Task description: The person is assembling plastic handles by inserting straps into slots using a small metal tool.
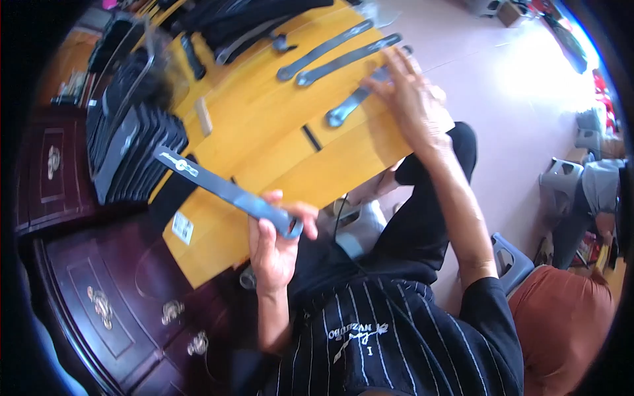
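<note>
My left hand (274, 254) is closed on a long, flat dark strap (221, 189), gripping it near its rounded end with a metal-looking ring. The strap's other end, with pale printing, points up and left above the table. Over at the table's right edge, my right hand (415, 105) reaches down with fingers stretched and apart. Its thumb and fingertips are at a similar strap (353, 103) lying on the wood, which the hand partly covers. Two more such straps, a nearer one (347, 61) and a farther one (323, 51), lie side by side just beyond.
The yellow wooden table (264, 145) also carries a small wooden block (203, 117), a short black strip (311, 138) and dark fabric (244, 20). A stack of black pieces (139, 155) stands at its left edge. Dark red drawers (99, 284) flank the left; a stool (508, 261) is at right.
</note>
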Demonstrator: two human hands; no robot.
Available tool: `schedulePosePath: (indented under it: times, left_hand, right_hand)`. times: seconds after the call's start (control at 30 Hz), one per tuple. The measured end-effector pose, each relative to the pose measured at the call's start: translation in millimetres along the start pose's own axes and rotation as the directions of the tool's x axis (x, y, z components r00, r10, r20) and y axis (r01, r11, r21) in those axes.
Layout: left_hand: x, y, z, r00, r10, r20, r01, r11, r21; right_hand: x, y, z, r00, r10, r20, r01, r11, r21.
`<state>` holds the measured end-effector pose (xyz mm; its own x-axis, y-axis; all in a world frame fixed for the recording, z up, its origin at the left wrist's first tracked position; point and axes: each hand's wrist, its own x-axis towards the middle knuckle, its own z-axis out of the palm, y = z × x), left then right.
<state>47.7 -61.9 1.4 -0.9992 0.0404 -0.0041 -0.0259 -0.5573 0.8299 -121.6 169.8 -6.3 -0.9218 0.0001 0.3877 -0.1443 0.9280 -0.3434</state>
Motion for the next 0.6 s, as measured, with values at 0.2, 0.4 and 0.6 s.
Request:
schedulePosePath:
  times: [0.2,0.4,0.6]
  left_hand:
    - [8,11,4,0.98,0.154,-0.127,-0.154,0.988,0.012]
    - [9,1,8,0.962,0.231,-0.146,-0.222,0.972,0.079]
    - [6,0,17,0.952,0.255,-0.17,-0.23,0.961,0.154]
  right_hand:
    - [-59,-60,-79,0.965,0.0,0.261,-0.142,0.839,0.525]
    - [-107,-89,-81,0.905,-0.271,0.329,-0.097,0.62,0.778]
    - [-111,-95,-80,0.915,-0.271,0.299,-0.044,0.671,0.741]
